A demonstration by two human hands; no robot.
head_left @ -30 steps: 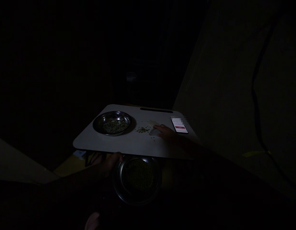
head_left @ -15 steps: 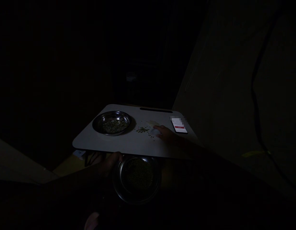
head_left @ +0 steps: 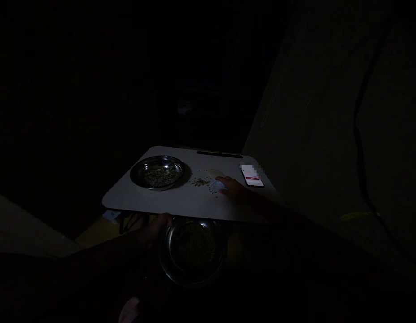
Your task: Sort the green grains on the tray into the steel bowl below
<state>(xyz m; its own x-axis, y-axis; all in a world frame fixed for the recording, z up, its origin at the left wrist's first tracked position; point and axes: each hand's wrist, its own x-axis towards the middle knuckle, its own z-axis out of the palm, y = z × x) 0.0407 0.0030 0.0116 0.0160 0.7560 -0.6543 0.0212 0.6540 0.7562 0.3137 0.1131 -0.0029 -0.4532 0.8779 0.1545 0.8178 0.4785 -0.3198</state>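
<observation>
The scene is very dark. A small white table [head_left: 174, 202] carries a steel bowl [head_left: 158, 172] with green grains in it. A little heap of loose grains [head_left: 200, 181] lies to its right. My right hand [head_left: 233, 188] rests on the table beside the heap, its fingertips on a small pale thing [head_left: 216, 184] that I cannot make out; the fingers look bent. Below the table's near edge my left hand [head_left: 157, 229] grips the rim of a second steel bowl [head_left: 194, 251] filled with green grains.
A lit phone [head_left: 251, 175] lies on the table's right side, just beyond my right hand. A dark slot [head_left: 219, 154] runs along the far edge. A dim wall with a hanging cable [head_left: 359, 134] stands to the right.
My right hand has slid slightly left and nearer along the table, and the pale thing now lies under its fingertips. The left hand and both bowls have stayed put.
</observation>
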